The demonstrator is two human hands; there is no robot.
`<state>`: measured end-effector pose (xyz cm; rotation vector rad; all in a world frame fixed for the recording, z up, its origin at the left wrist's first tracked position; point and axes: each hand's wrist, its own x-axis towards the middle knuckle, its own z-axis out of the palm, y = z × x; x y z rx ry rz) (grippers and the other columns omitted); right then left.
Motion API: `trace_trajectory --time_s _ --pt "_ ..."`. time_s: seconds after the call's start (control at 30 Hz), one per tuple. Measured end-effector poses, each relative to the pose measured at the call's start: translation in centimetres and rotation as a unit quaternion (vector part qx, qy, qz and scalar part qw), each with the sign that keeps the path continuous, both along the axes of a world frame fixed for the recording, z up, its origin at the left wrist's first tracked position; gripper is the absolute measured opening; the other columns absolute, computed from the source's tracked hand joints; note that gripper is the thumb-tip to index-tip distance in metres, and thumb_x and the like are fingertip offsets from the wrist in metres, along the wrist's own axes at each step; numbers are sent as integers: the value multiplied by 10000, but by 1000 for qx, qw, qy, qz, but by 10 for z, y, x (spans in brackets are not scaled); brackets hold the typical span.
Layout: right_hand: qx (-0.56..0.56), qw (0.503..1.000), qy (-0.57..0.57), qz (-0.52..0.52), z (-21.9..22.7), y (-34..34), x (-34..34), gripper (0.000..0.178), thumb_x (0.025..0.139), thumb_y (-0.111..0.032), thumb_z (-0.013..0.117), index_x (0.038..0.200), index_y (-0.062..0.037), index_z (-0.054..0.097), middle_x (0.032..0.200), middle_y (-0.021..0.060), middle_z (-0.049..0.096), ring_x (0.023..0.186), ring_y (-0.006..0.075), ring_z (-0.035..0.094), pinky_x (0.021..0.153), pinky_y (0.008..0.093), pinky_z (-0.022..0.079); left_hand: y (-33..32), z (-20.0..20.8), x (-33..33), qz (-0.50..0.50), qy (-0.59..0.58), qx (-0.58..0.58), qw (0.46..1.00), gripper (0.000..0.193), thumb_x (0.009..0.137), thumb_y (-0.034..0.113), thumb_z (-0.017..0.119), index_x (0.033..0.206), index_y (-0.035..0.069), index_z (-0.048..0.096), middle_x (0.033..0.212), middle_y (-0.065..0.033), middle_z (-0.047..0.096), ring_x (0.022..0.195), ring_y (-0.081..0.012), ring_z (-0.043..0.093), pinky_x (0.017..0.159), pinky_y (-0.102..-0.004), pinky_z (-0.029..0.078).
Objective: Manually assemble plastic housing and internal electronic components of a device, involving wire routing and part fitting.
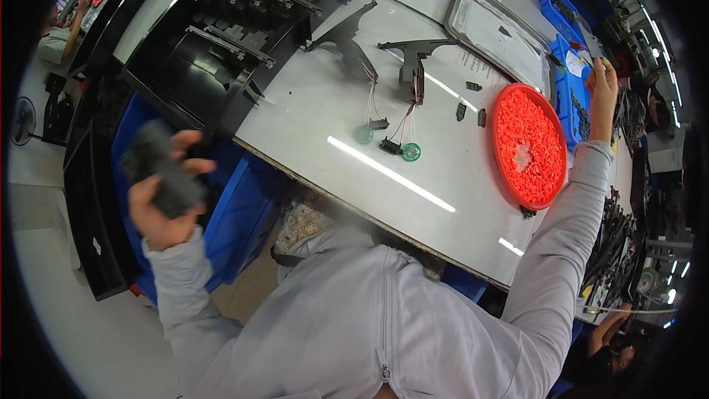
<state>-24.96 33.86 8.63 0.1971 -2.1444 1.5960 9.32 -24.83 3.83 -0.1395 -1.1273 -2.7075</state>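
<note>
My left hand [161,214], blurred by motion, is wrapped round a dark grey block-shaped plastic part [177,186]. It is above a blue bin [225,233] left of the table. Far to the right, my right hand [604,92] reaches over small blue bins [565,77]; its fingers are drawn together, and what they hold is too small to name. On the white table [384,214] lie two black plastic brackets [343,37] [417,66]. Thin wires run from them to small black pieces and round green discs [411,151].
A red round tray [496,140] of small red pieces stands at the table's right, beside several small black parts [461,111]. Behind lies a metal-rimmed tray [473,22]. A black crate [148,70] with more brackets stands far left. Other people work at the sides.
</note>
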Motion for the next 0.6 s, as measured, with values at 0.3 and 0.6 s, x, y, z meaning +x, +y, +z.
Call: trace_trajectory --time_s 0.3,0.6 --pt "-2 1000 12 20 54 -69 165 338 885 -99 583 1183 24 479 604 -66 401 500 17 314 531 201 321 162 -27 -88 -233 -112 77 963 677 762 204 495 1338 -87 290 1345 -274 363 1237 -431 386 912 -545 456" --pt "91 994 -6 54 14 -112 234 209 914 -137 555 993 44 623 697 -30 525 607 28 424 528 171 317 182 -41 -106 -268 -103 125 950 647 883 477 395 1254 -53 411 1165 -245 518 990 -330 571 724 -423 527"
